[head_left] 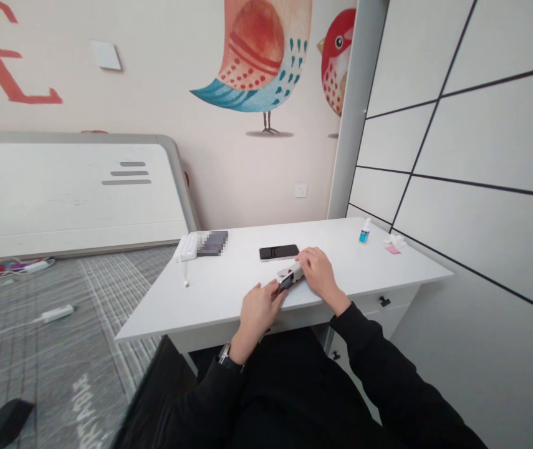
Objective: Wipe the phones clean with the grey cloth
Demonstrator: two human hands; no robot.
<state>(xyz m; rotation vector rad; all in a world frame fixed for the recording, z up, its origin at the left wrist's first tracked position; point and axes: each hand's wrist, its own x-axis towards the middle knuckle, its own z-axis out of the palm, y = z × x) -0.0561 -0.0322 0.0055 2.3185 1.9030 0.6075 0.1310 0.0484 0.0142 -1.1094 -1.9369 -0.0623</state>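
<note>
Both hands are at a small flat light-grey object with a dark part (290,278), tilted above the near edge of the white desk (210,299). Its exact kind is hard to make out. My left hand (257,310) closes on its lower left end, fingers over the dark part. At the upper right end, my right hand (318,272) grips the light-grey part with bent fingers. Just behind them a phone (278,252) lies flat on the desk, its dark screen facing up.
A white power strip (189,247) lies at the desk's left edge beside a dark pixelated item (214,243). A small blue-labelled bottle (364,231) stands at the back right, near crumpled white tissue (394,240) and a pink slip (393,249). Cables lie on the carpet.
</note>
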